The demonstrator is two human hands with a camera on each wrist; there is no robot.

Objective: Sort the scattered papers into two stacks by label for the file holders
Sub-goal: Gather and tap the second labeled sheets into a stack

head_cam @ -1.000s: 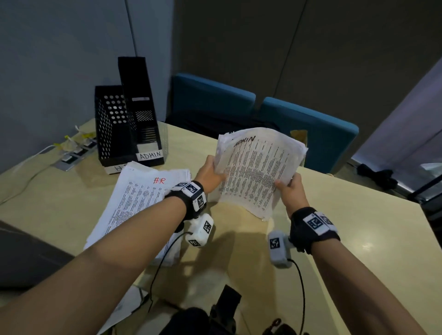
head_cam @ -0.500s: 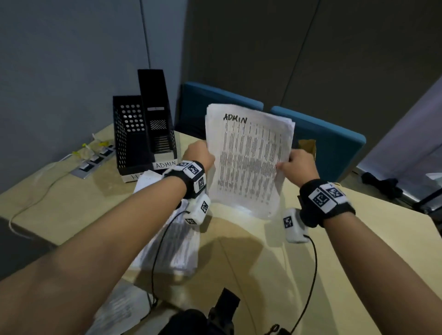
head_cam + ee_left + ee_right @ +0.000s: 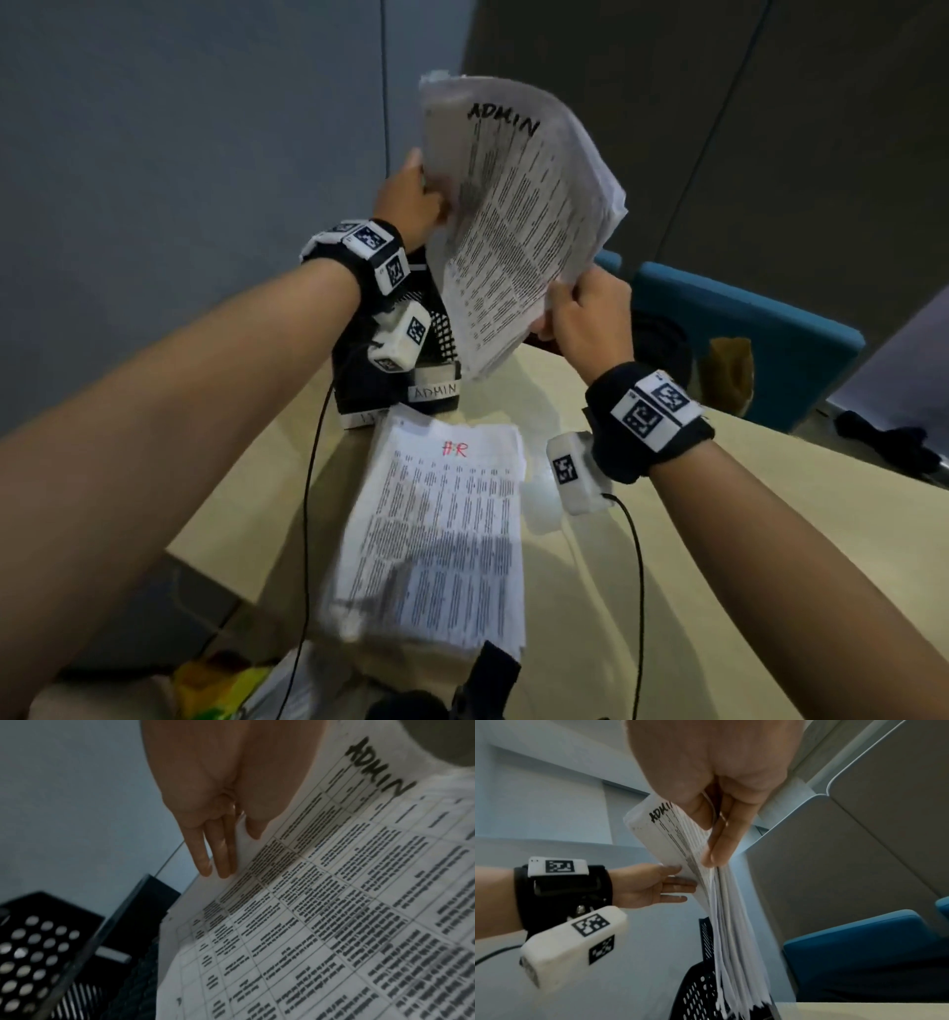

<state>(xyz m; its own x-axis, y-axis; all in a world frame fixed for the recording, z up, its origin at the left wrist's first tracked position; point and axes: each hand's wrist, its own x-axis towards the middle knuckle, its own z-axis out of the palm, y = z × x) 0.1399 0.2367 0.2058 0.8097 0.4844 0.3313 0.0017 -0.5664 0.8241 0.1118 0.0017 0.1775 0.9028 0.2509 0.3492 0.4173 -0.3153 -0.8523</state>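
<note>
The ADMIN stack (image 3: pixel 518 216) is held up in the air, tilted, with its lower edge above the black holders (image 3: pixel 395 370) at the far left of the counter (image 3: pixel 667 514); half a second ago it was held lower and more upright, in front of the blue chairs (image 3: pixel 744 329), and a second ago lower again, close over the counter. Its left edge is pinched by the left hand (image 3: pixel 411 198), thumb on the printed face and straight fingers (image 3: pixel 218 850) laid behind the sheets. Its lower right corner is gripped by the right hand (image 3: pixel 585 318), fingers (image 3: pixel 718 841) curled over the sheet edges, which are fanned out below the grip. Both hands are seen to have risen and shifted left toward the holders since the earlier frames. The front holder bears a label reading ADMIN (image 3: pixel 434 391); the label of the one beside it is mostly hidden. The HR stack (image 3: pixel 441 529) lies flat on the counter just on the near side of the holders, where it lay before, though it is now seen fully between the two forearms. A yellow item (image 3: pixel 221 678) is seen at the near left edge, too blurred to be told.
</note>
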